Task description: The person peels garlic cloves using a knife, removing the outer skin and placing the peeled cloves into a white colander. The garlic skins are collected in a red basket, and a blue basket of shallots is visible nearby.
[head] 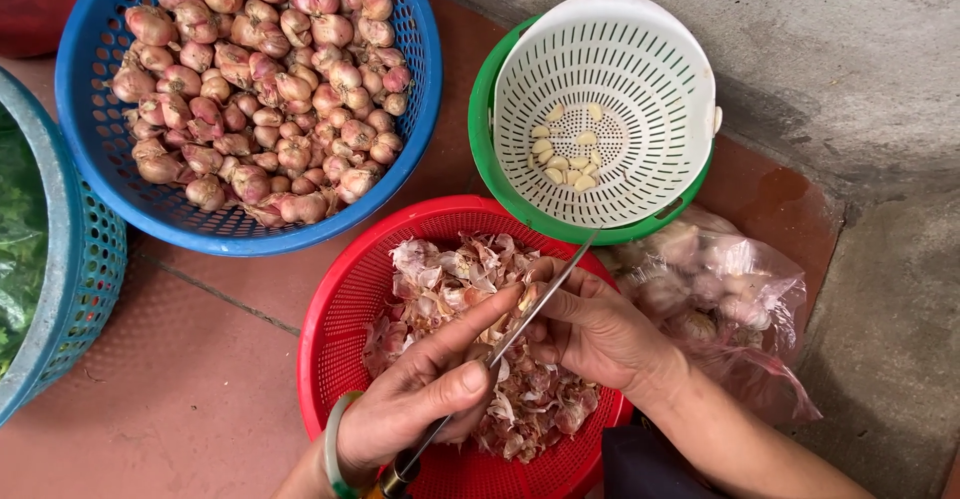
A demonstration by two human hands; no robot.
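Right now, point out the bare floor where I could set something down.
Bare tile lies left of the red basket, below the blue basket. Concrete floor is free right of the plastic bag. The centre is crowded: red basket, green basin, and both hands touching.

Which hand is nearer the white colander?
Right. The right hand is just below the white colander, at the knife tip. The left hand grips the knife handle, lower and further left.
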